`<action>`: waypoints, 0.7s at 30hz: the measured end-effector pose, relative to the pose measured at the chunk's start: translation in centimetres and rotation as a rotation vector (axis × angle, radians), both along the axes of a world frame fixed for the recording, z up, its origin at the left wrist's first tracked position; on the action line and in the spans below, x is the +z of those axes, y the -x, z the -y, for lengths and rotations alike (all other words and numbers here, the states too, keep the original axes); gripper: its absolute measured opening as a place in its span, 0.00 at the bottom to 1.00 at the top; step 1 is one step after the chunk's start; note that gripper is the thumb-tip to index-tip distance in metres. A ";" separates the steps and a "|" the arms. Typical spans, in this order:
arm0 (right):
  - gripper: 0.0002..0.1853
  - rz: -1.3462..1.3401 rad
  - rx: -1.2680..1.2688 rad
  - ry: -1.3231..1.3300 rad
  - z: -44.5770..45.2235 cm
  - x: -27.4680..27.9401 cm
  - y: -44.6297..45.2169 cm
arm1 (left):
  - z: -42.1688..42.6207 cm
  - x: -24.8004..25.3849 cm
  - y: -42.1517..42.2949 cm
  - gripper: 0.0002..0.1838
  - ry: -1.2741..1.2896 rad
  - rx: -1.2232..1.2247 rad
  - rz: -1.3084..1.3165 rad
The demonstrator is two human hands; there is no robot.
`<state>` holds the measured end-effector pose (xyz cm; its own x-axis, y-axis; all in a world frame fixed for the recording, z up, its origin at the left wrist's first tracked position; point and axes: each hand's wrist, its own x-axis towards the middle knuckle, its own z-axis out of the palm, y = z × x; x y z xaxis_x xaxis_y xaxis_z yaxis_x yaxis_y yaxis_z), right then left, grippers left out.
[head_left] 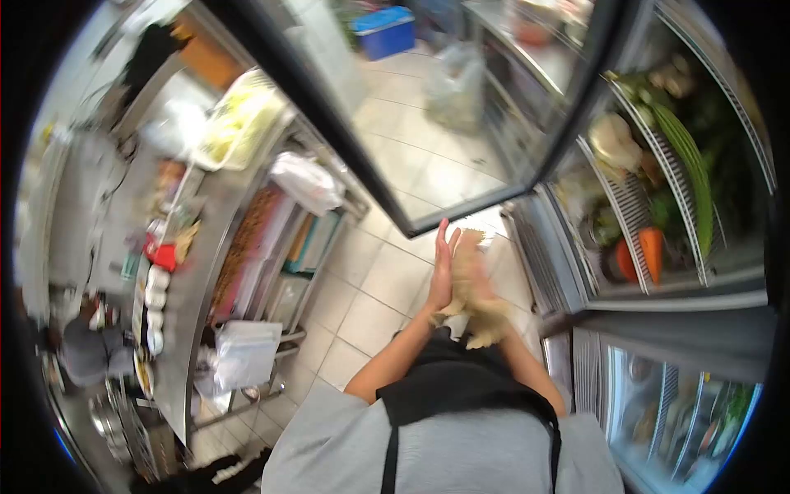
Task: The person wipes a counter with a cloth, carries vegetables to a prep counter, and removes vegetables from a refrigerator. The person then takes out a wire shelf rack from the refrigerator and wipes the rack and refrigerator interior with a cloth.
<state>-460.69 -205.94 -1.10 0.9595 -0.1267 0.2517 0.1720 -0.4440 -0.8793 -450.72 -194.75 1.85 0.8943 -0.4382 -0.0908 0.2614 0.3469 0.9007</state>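
from afar i look through one head camera, close above the apron (436, 383), facing steeply down and forward to the floor (370, 321); its wide view reaches the table (185, 329) at left and fridge (691, 331) at right.

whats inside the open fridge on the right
Wire shelves hold long green vegetables, orange vegetables and a pale round item. Whatever lies behind them is covered or too dark to make out.
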 end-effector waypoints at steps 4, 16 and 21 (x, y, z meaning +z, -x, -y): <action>0.22 -0.113 -0.331 -0.182 -4.2 -1.0 -5.0 | 2.0 -0.3 3.4 0.30 0.121 -0.063 -0.270; 0.13 -0.537 -0.807 -0.504 13.2 -25.0 -0.4 | 3.4 -17.1 -5.4 0.14 -0.428 -0.276 -0.362; 0.24 0.215 -1.627 -1.291 31.3 -22.3 4.8 | 14.9 -23.4 -9.0 0.20 -0.559 -0.640 -0.497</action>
